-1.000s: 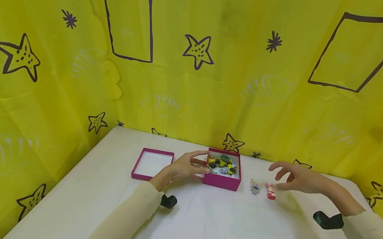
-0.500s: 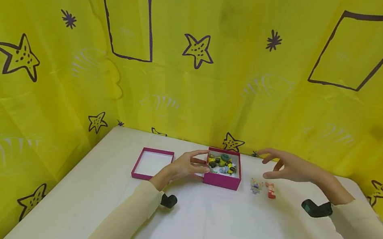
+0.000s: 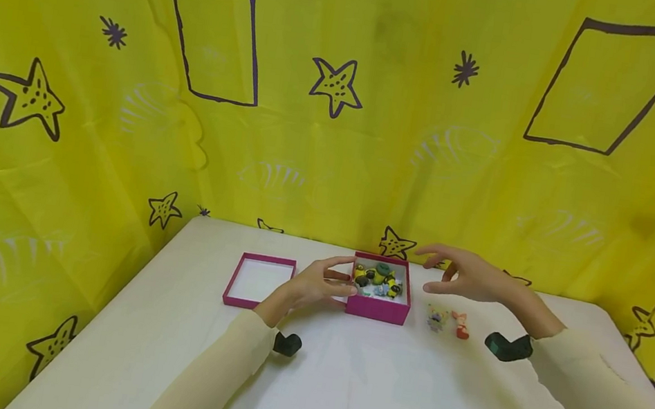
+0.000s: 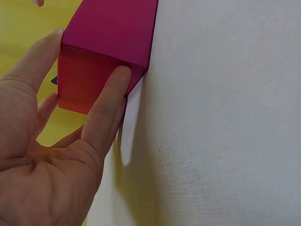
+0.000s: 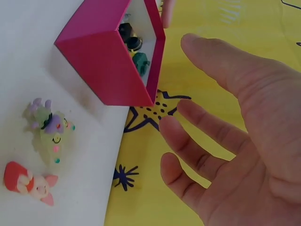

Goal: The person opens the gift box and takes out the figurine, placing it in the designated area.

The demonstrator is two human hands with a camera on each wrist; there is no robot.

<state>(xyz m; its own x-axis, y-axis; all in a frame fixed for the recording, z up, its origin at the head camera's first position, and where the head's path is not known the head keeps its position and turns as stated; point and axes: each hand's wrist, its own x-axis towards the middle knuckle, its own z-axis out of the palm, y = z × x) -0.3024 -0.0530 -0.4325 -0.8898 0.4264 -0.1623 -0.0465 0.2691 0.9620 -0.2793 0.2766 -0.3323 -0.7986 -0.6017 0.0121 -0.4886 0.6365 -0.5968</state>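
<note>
An uncovered magenta box [image 3: 377,311] stands on the table, with several small toy figures [image 3: 380,278] inside, mostly yellow and dark, one with a green top. My left hand [image 3: 316,283] touches its left wall with spread, fairly straight fingers, as the left wrist view [image 4: 106,101] also shows. My right hand [image 3: 471,277] hovers just right of the box, fingers loosely bent and holding nothing. On the table below it lie a pink piglet figurine [image 5: 33,182] in red and a pale translucent figurine [image 5: 51,127] with purple parts.
A shallow lid [image 3: 238,302], white inside with a magenta rim, lies left of my left hand. The white table [image 3: 352,390] ends at a yellow curtain [image 3: 333,163] with star drawings behind and at the sides.
My right hand has moved left and slightly up, from beside the piglet figurine toward the box. The left hand and the box have stayed in place.
</note>
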